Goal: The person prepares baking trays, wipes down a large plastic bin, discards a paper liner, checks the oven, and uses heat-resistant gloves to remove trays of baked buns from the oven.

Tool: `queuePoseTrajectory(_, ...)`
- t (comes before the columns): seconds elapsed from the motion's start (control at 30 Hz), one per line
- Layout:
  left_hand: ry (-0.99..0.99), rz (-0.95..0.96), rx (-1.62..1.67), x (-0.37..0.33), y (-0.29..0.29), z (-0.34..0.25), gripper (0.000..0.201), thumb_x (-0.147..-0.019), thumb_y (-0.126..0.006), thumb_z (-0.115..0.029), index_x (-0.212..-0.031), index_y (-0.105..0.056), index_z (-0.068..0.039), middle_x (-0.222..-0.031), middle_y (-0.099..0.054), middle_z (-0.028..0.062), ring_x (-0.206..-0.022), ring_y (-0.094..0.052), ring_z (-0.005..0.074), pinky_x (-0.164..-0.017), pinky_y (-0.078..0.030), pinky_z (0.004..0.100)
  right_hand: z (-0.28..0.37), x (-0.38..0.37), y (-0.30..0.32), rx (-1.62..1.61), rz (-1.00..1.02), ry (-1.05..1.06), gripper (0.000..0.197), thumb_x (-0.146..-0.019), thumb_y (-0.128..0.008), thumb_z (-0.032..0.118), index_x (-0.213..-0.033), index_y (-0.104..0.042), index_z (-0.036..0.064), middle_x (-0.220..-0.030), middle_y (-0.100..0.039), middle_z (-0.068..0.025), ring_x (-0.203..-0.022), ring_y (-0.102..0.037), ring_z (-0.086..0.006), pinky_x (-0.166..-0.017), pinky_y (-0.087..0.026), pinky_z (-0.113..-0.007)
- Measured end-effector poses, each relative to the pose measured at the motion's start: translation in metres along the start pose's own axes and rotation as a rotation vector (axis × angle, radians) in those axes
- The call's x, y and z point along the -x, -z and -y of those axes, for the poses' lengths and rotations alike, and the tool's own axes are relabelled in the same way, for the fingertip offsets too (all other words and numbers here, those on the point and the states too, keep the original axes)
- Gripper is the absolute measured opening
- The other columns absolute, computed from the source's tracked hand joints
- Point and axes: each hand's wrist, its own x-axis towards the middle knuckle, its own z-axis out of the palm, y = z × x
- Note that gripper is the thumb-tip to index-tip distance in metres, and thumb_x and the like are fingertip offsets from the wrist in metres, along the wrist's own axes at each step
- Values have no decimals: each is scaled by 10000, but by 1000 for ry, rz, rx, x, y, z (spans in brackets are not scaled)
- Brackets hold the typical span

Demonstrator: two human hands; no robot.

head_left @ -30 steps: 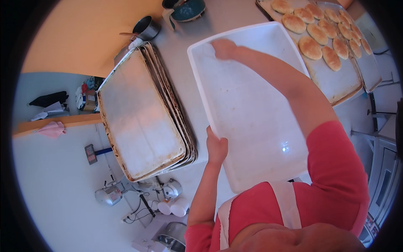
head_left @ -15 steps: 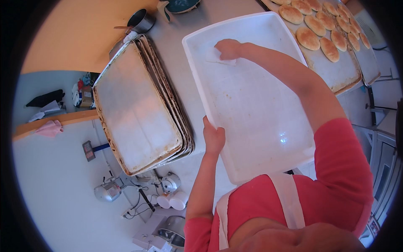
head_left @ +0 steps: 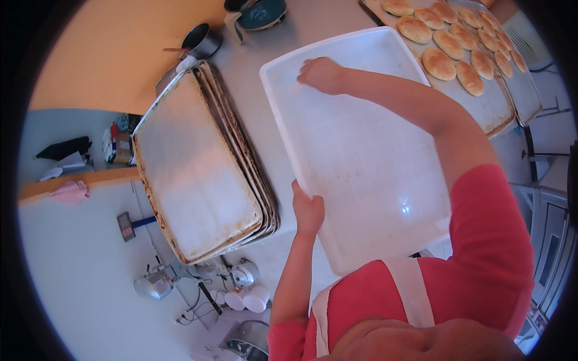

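a person in a red top (head_left: 490, 225) with pale apron straps (head_left: 412, 292) bends over a long white tub (head_left: 373, 150), its near end close to the chest; clock bearings run from the tub's middle, 12 o'clock being the top of the view. at 8 o'clock the left hand (head_left: 309, 212) grips the side wall, one digit extended along the edge, the others closed over the rim, their tips hidden. its hold matches that of half a second ago.

at 11 o'clock the right hand (head_left: 323, 75) reaches inside the far end, its fingers bunched together and bent downward; whether they pinch anything, one cannot tell. the fingertips now sit nearer the tub's left wall than in the previous frame, and the pale patch with a thin brownish line that then showed beneath them is out of sight.

at 9 o'clock, just beside the tub, leans a stack of scorched baking trays (head_left: 201, 168). at 1 o'clock, golden oval breads (head_left: 448, 45) lie in rows on more trays (head_left: 481, 108). farther off on the grey worktop (head_left: 250, 78), a dark pot (head_left: 203, 41) sits at 10 o'clock and a teal pan (head_left: 263, 15) at 11. farthest, at 9, a pink cloth (head_left: 70, 191) hangs from an orange shelf edge (head_left: 111, 177).
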Motion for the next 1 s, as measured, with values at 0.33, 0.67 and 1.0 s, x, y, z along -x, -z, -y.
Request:
queuePoseTrajectory(0.33,-2,-53,-61,3,2,-4,440,-623,-371,42,-1060,-324,53,-892,-508,194,-824,-520,291,-746,-399,317,-103,80,16,169,299,-362,219,-671,-447,42,-847,-566,96,-801,-566,-106,-776,-537,-273,-667,-425,-355)
queuePoseTrajectory(0.67,-59,-56,43,1,2,7,393,-609,-382,45,-1001,-395,40,-894,-498,154,-817,-509,240,-749,-390,295,15,203,41,-52,454,-657,200,-720,-420,105,-853,-570,95,-772,-566,-110,-771,-538,-280,-667,-416,-386)
queuePoseTrajectory(1.0,-146,-57,88,-12,11,28,389,-591,-389,33,-980,-395,59,-899,-493,173,-830,-501,259,-769,-382,298,61,224,66,-78,286,-723,104,-707,-435,115,-722,-513,48,-692,-541,-153,-668,-528,-325,-546,-411,-418)
